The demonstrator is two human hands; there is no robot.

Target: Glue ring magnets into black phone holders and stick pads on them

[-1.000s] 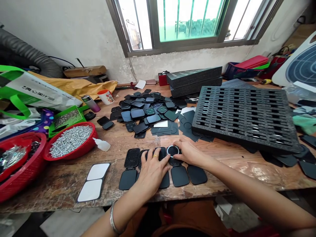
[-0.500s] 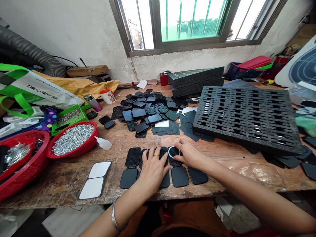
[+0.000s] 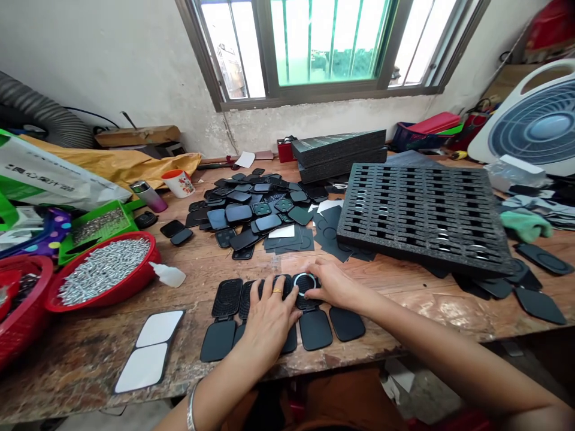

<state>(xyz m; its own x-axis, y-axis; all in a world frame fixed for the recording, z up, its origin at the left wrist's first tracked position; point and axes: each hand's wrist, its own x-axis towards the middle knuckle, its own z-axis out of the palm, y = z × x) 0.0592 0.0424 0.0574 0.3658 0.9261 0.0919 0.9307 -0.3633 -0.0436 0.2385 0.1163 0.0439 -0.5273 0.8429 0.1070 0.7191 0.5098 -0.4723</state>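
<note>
A row of black hinged cases lies opened out near the table's front edge, among them a left-end case (image 3: 218,341) and a case with a white ring (image 3: 300,295) in its upper half. My right hand (image 3: 335,287) has thumb and fingertips on the right side of that ring, holding it against the case. Spread over the middle cases is my left hand (image 3: 269,317), wearing a gold ring, with its index fingertip at the left edge of the white ring. It hides much of the cases beneath. One more black lid (image 3: 347,324) shows below my right wrist.
Black cases (image 3: 240,212) are heaped at the back centre. A black foam tray (image 3: 422,209) with several rings stands to the right. Leftward are a red bowl of screws (image 3: 105,269), a small white bottle (image 3: 168,274) and a white two-part sheet (image 3: 150,350). A fan (image 3: 534,123) stands far right.
The view has swung to the right. My left index finger has come over to the left edge of the white ring, while my right hand stays at its right side.
</note>
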